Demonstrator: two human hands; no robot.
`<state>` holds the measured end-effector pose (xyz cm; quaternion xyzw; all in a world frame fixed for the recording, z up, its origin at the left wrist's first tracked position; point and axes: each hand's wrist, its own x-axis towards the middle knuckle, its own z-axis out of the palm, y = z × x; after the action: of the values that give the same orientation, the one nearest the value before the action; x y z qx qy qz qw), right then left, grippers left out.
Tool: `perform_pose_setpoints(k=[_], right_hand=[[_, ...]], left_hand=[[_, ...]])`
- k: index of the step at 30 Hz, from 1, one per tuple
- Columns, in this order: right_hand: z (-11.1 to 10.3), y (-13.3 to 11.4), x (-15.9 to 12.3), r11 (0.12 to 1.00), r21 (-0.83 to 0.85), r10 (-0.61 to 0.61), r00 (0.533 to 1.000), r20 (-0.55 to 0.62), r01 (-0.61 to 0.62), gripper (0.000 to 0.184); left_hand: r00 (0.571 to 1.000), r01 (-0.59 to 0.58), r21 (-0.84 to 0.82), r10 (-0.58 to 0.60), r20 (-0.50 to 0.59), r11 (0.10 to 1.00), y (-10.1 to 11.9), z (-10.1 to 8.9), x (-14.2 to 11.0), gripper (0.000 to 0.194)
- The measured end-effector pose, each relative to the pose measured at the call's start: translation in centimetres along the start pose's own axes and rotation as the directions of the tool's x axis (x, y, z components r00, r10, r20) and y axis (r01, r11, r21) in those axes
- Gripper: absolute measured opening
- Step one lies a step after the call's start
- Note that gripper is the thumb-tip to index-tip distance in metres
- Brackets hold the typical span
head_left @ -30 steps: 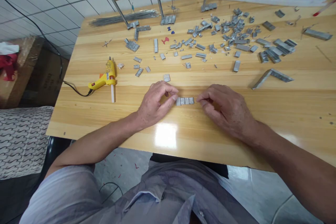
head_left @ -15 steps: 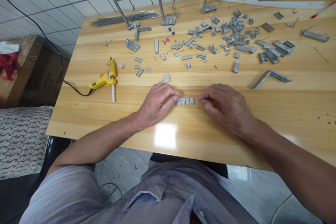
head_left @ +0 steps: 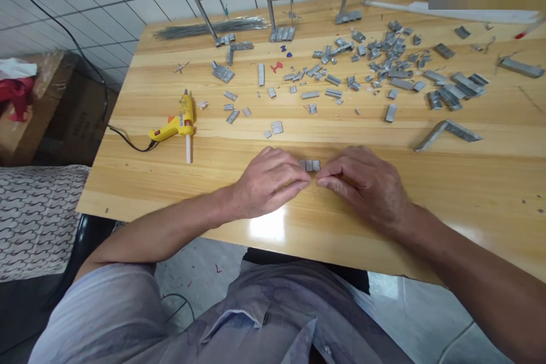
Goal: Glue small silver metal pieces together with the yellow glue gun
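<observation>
A short row of small grey metal blocks (head_left: 313,165), which look like pieces of staple strip, lies on the wooden table just beyond my fingertips. My left hand (head_left: 273,183) covers the row's left end from this viewpoint, its thumb and forefinger pinched together. Facing it, my right hand (head_left: 367,185) is also closed in a pinch, close to the row's right end. The two sets of fingertips almost meet on the near side of the blocks. Anything between them is too small to make out. Two more flat grey pieces (head_left: 277,127) lie beyond my left hand.
A yellow glue gun (head_left: 183,119) with a white stick lies at left, its cord running off the table. Many loose grey metal pieces (head_left: 392,48) spread across the back right. Angled metal stands (head_left: 281,34) and thin wires (head_left: 209,28) are along the wall. An L-shaped piece (head_left: 447,125) lies right.
Both hands have come closer together, their fingertips now nearer to me than the row. My left fingers have left the row's left end. The view has shifted slightly.
</observation>
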<state>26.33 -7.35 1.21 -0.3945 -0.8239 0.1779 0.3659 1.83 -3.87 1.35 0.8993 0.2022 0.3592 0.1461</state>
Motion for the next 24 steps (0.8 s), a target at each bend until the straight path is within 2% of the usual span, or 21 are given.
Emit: perform_pose_setpoints(k=[4, 10, 24], right_hand=[[0.16, -0.34, 0.06, 1.0, 0.029, -0.011, 1.0, 0.012, 0.011, 0.019], [0.37, -0.3, 0.15, 0.999, 0.004, -0.05, 0.999, 0.015, 0.05, 0.019], [0.92, -0.25, 0.18, 0.993, -0.049, -0.108, 0.994, 0.009, 0.108, 0.015]], left_hand=[[0.999, -0.028, -0.03, 0.029, 0.043, 0.999, 0.19, -0.08, 0.02, 0.005], [0.995, 0.001, 0.003, -0.001, 0.101, 1.0, 0.16, -0.25, -0.04, 0.011], [0.993, -0.071, 0.062, 0.064, 0.103, 0.996, 0.35, -0.03, 0.08, 0.007]])
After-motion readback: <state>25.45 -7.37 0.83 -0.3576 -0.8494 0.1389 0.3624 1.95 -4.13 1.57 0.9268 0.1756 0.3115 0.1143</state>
